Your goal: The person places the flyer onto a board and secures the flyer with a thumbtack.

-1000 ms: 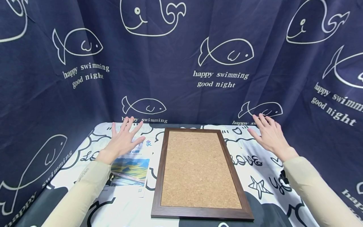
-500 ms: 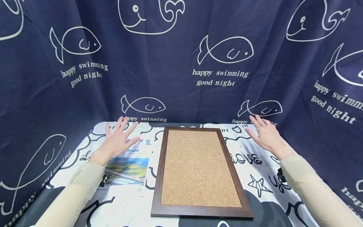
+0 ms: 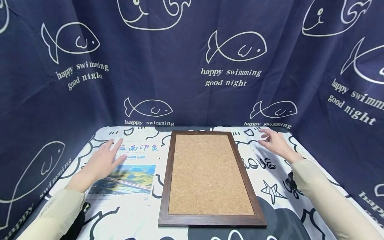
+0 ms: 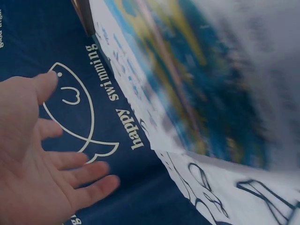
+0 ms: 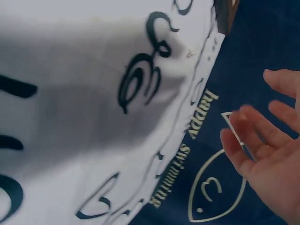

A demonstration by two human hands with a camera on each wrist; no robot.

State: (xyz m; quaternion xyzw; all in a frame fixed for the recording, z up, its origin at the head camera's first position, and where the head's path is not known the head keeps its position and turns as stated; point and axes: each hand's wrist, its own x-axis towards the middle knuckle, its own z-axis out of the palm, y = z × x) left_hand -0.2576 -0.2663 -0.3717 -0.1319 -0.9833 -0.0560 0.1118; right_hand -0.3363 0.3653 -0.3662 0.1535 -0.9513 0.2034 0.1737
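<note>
A cork board (image 3: 210, 173) in a dark brown wooden frame lies flat in the middle of the table. To its left is a printed sheet (image 3: 136, 173) with a landscape picture and Chinese characters, partly hidden by my left hand (image 3: 100, 163). That hand is above the sheet's left part, fingers spread, holding nothing; in the left wrist view the sheet (image 4: 187, 84) looks blurred. On the other side of the board my right hand (image 3: 276, 143) hovers over the cloth with fingers slightly bent. Nothing is between its fingers in the right wrist view.
A white cloth (image 3: 132, 223) with black doodles and lettering covers the table. Dark blue curtains (image 3: 186, 73) printed with fish outlines hang behind and at both sides. The board's frame (image 3: 213, 220) has a raised edge facing me.
My left hand has moved left and toward me, uncovering more of the sheet's characters. The right hand has drawn slightly down and its fingers have bent a little. The head view has tilted slightly.
</note>
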